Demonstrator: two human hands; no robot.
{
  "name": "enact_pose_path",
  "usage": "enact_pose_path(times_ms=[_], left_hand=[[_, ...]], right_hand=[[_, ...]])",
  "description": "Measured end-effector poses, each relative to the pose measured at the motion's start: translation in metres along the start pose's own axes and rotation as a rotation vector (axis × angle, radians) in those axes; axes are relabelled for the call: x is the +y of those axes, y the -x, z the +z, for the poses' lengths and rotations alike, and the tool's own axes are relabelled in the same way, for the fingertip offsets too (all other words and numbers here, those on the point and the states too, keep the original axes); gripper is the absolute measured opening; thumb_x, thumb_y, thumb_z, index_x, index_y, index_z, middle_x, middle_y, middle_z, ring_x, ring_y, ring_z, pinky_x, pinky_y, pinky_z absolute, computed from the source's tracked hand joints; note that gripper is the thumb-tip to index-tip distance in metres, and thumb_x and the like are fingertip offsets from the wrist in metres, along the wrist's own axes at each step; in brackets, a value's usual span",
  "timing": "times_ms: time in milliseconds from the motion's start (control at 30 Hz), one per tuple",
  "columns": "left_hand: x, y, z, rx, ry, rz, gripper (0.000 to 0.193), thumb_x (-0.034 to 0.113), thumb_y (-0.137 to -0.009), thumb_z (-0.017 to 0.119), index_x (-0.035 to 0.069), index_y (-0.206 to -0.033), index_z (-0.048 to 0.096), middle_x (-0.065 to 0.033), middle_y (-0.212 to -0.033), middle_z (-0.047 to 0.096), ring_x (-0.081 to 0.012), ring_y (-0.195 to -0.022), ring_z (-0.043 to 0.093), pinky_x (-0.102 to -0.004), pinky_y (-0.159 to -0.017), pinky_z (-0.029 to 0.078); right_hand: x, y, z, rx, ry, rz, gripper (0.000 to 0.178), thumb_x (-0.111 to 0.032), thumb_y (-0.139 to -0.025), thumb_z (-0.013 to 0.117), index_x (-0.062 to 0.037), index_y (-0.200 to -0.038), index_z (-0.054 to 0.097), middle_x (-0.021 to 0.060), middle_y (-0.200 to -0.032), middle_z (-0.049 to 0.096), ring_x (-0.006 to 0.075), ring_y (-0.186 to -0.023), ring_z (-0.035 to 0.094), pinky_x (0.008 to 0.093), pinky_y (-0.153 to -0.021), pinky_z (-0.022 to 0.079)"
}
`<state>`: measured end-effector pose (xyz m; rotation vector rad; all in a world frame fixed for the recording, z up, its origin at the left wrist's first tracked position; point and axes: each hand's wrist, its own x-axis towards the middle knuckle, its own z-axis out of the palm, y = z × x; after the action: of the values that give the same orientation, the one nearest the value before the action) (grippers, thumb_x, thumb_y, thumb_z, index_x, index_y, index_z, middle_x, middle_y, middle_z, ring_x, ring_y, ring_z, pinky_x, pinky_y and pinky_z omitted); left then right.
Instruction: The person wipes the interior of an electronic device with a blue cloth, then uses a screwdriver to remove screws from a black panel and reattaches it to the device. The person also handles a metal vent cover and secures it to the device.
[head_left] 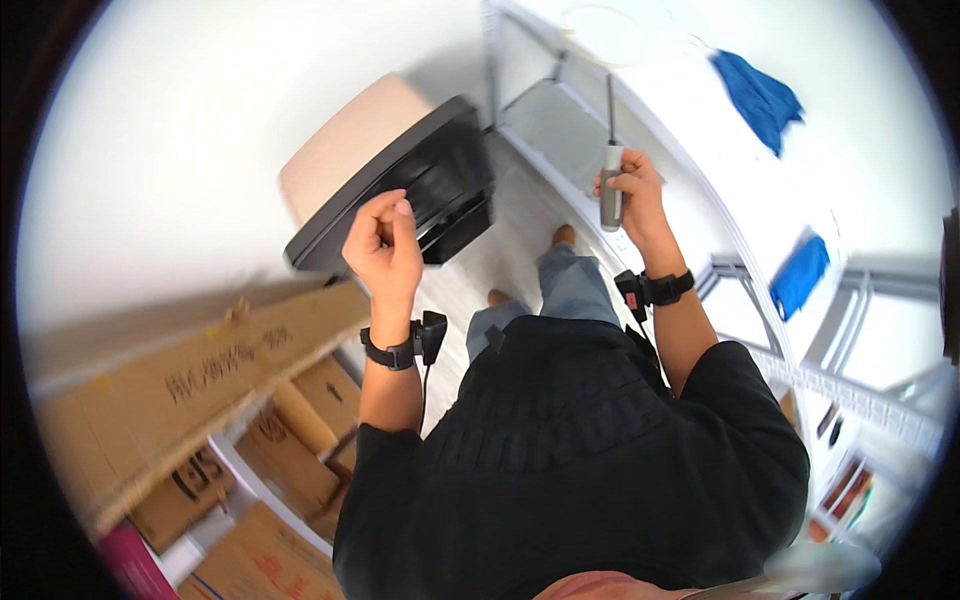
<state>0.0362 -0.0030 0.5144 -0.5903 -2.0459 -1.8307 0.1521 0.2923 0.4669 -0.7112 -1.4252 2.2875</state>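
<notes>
My right hand (635, 195) is wrapped round the grey handle of a screwdriver (613, 160); its long thin dark shaft points away from me, toward the top of the view. My left hand (385, 250) is raised with its fingers curled and the thumb against them. Whether anything small lies in that pinch is hidden. Just beyond the left hand stands a bulky piece with a black body (440, 165) and a pale pink panel (355, 135). From this angle I cannot tell whether the left fingers touch its black side.
Cardboard boxes (285, 455) fill the lower left, beside a long carton (215, 370). To the right runs a white table edge (690, 150) with a blue cloth-like piece (760, 98) and another blue item (800, 277). Straps with black devices (395, 353) sit on both wrists.
</notes>
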Motion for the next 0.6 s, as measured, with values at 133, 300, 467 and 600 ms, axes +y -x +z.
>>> enact_pose_path(times_ms=[133,300,467,600], left_hand=[[0.002,0.01,0.103,-0.335,0.131,-0.148,0.009,0.006,-0.089,0.063,0.001,-0.096,0.065,0.005,-0.069,0.055,-0.0001,-0.06,0.044,-0.0154,-0.054,0.033],[0.028,0.024,0.222,-0.678,0.089,-0.085,0.011,0.004,-0.085,0.065,0.002,-0.095,0.067,0.0017,-0.072,0.06,-0.0047,-0.062,0.051,-0.019,-0.057,0.041],[0.053,0.041,0.343,-0.855,-0.056,0.251,0.017,0.007,-0.077,0.069,0.004,-0.094,0.067,-0.0057,-0.083,0.065,-0.0206,-0.078,0.059,-0.031,-0.07,0.047],[0.073,0.067,0.442,-0.896,-0.109,0.404,0.023,0.01,-0.073,0.072,0.007,-0.096,0.068,-0.0071,-0.092,0.065,-0.0269,-0.089,0.056,-0.0376,-0.079,0.045]], right_hand=[[-0.049,0.034,-0.054,0.098,0.015,-0.055,0.037,0.003,-0.082,0.056,0.002,-0.119,0.048,0.0134,-0.098,0.058,0.0209,-0.082,0.063,0.0331,-0.074,0.055],[-0.088,0.07,-0.126,0.348,-0.171,-0.133,0.034,-0.009,-0.093,0.053,-0.0004,-0.125,0.049,0.0196,-0.114,0.06,0.0241,-0.093,0.065,0.0288,-0.064,0.057],[-0.108,0.085,-0.215,0.429,-0.201,-0.158,0.039,-0.006,-0.088,0.055,-0.0018,-0.127,0.049,0.0178,-0.111,0.062,0.0204,-0.086,0.066,0.0257,-0.06,0.054],[-0.122,0.093,-0.272,0.429,-0.163,-0.175,0.049,0.0,-0.079,0.058,-0.0026,-0.127,0.049,0.0169,-0.112,0.063,0.0202,-0.086,0.065,0.0251,-0.06,0.051]])
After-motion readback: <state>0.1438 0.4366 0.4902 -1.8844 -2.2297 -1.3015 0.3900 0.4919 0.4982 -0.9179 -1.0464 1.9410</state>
